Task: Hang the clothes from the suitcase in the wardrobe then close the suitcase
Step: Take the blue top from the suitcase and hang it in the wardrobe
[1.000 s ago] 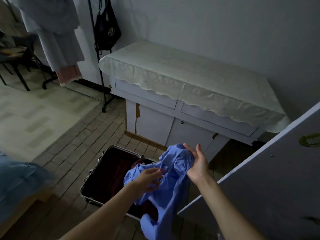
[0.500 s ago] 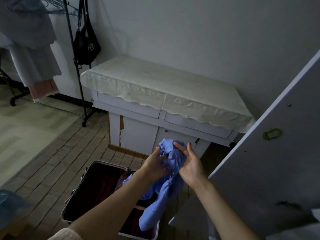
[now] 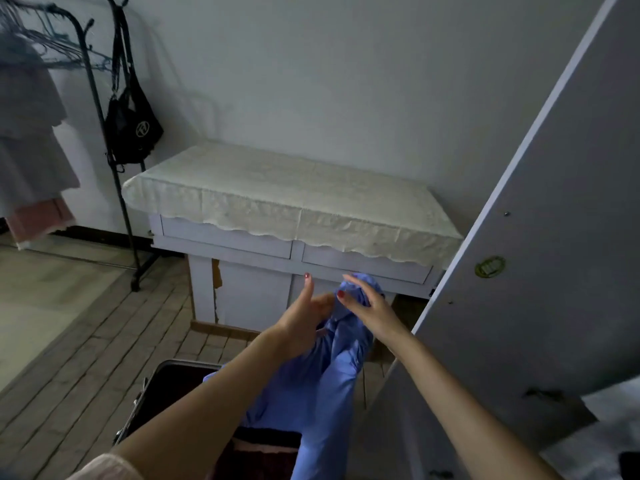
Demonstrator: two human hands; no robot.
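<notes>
The crumpled lavender-blue cloth garment [image 3: 329, 372] hangs in the air between the person's two arms, above the open dark suitcase with metal edging [image 3: 162, 393] that lies on the brick-patterned floor [image 3: 86, 358]. Its bunched upper end is held up in front of the white table draped with a cream lace cloth [image 3: 277, 192]; the rest trails down toward the suitcase, where a dark red fabric [image 3: 263, 452] lies inside. The left hand [image 3: 301, 323] grips the bunched top of the garment from the left, thumb stuck upward and fingers curled into the cloth. The right hand [image 3: 367, 306] touches the same bunch from the right with its fingers stretched out straight, not wrapped around it. The grey wardrobe door [image 3: 540, 254] stands open at the right, just beside the right forearm. Far left, a black metal clothes rack [image 3: 114, 168] carries a black bag [image 3: 133, 129] and pale hanging clothes [image 3: 31, 140].
</notes>
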